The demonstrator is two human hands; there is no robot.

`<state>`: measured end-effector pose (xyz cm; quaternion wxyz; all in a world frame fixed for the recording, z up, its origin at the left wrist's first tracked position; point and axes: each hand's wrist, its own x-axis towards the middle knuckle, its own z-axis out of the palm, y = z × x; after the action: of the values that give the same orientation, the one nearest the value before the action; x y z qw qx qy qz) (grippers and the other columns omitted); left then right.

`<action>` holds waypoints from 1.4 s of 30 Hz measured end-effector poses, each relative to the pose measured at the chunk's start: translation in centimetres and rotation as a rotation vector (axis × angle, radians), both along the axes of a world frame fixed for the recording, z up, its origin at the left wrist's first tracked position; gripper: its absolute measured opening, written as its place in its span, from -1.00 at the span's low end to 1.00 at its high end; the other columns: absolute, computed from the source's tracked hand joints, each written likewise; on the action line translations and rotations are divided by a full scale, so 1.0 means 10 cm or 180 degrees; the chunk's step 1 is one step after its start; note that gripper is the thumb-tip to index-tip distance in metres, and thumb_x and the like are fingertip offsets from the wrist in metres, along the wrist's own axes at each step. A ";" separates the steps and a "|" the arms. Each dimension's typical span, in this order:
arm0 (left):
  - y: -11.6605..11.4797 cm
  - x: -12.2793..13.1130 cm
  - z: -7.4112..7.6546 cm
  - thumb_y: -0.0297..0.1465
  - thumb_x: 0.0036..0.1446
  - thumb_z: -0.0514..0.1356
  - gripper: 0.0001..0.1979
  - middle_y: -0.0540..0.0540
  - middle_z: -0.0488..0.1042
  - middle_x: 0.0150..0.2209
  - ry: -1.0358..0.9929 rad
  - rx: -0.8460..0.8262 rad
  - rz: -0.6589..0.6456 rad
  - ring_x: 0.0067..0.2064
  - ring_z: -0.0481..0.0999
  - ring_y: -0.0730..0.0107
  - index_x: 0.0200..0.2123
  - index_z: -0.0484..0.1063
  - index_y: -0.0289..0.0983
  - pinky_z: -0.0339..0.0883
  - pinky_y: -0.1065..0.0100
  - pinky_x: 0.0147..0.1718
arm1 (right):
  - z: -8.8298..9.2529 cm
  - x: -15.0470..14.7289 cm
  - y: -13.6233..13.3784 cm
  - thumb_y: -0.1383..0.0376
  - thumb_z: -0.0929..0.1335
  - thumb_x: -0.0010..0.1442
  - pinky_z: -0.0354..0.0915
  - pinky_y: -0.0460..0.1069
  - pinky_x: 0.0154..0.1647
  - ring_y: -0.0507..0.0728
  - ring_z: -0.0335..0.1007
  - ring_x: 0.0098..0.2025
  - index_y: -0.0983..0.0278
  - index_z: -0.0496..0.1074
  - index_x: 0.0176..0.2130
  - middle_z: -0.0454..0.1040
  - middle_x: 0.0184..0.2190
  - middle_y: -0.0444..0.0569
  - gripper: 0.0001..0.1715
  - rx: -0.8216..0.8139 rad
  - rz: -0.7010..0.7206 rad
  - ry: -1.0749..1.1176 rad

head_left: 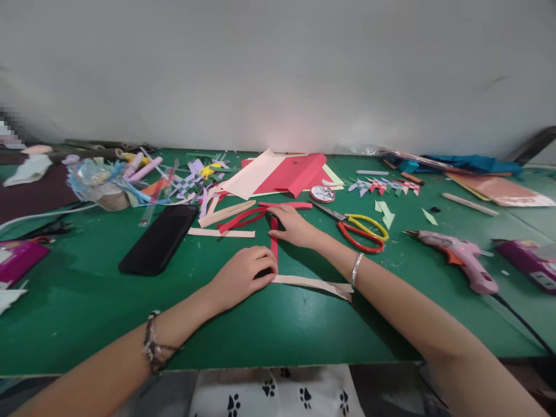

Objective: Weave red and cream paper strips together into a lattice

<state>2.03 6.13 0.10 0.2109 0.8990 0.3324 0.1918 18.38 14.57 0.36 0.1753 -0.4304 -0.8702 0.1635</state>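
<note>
My left hand [244, 274] rests on the green table with its fingers curled, pressing down where a red paper strip [274, 243] meets a cream paper strip [310, 284]. My right hand [294, 227] lies a little farther back, fingers together, pinching the far end of the same red strip. The cream strip runs right from my left hand and passes under my right wrist. More red strips [243, 219] and cream strips [221, 233] lie just behind my hands.
A black phone [160, 238] lies left of my hands. Scissors with red and yellow handles [358, 229] and a pink glue gun [458, 256] lie to the right. Red and cream paper sheets [282, 172] sit at the back, woven paper pieces [384, 186] beside them.
</note>
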 end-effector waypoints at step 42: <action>0.03 0.00 -0.06 -0.32 0.02 0.10 -0.63 -0.21 0.16 0.10 -0.0189 -0.0462 0.0663 0.11 0.17 0.14 -0.07 0.17 -0.25 0.09 0.11 0.04 | 0.33 0.17 -0.37 0.47 0.25 0.10 0.24 -0.08 -0.36 0.02 0.33 -0.37 0.35 0.46 -0.33 0.42 -0.41 -0.02 -0.80 0.0237 0.0428 0.0827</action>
<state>1.99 6.45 -0.53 0.2641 0.8359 0.4306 0.2146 20.05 10.88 3.63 0.2910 -0.3395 -0.8725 0.1968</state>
